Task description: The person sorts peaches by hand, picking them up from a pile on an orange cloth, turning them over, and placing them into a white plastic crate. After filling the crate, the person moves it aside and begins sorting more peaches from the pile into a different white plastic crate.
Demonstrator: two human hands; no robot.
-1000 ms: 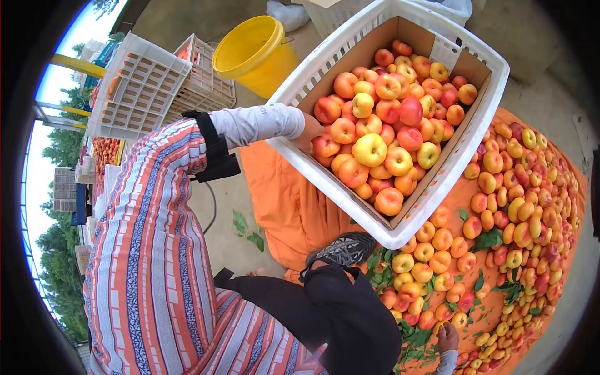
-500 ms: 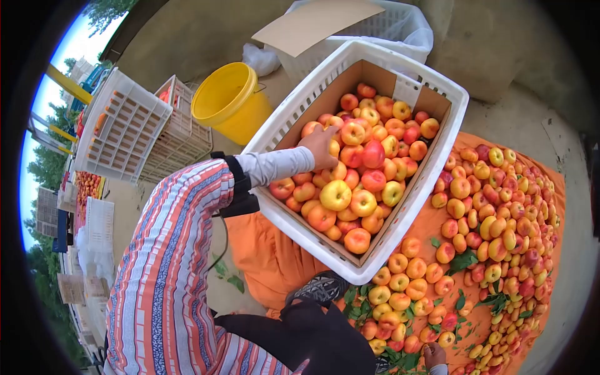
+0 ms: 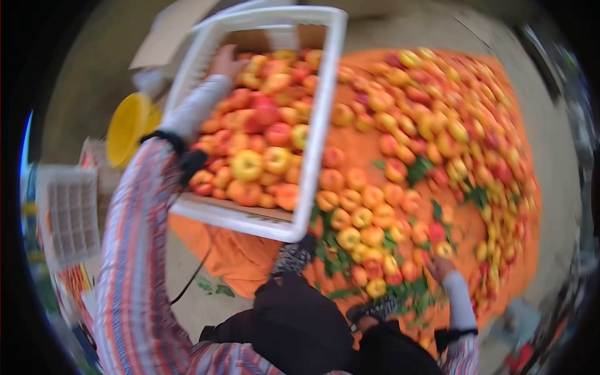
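Observation:
A white plastic crate [image 3: 315, 134] lined with cardboard holds many red-and-yellow nectarines [image 3: 246, 165]. My left hand [image 3: 226, 62] reaches inside its far left part, at the fruit near the wall; the fingers look apart, with nothing visible in them, though motion blurs them. To the lower right, my right hand [image 3: 441, 267] is low over the orange cloth [image 3: 356, 150], close beside a yellowish nectarine [image 3: 443, 250]. Its fingers are blurred, so whether they grip that fruit cannot be made out. Loose nectarines [image 3: 382, 216] and green leaves [image 3: 420, 170] lie around it.
A big heap of nectarines [image 3: 447, 140] covers the cloth's right side. Left of the crate stand a yellow bucket [image 3: 128, 131] and a white slatted crate [image 3: 72, 215]. A cardboard sheet [image 3: 172, 31] lies at the back. My shoe [image 3: 294, 255] is beside the crate's near corner.
The view has swung right and down, so the crate appears further left. My left hand has moved from the middle fruit to the crate's far left part. More of my right arm shows.

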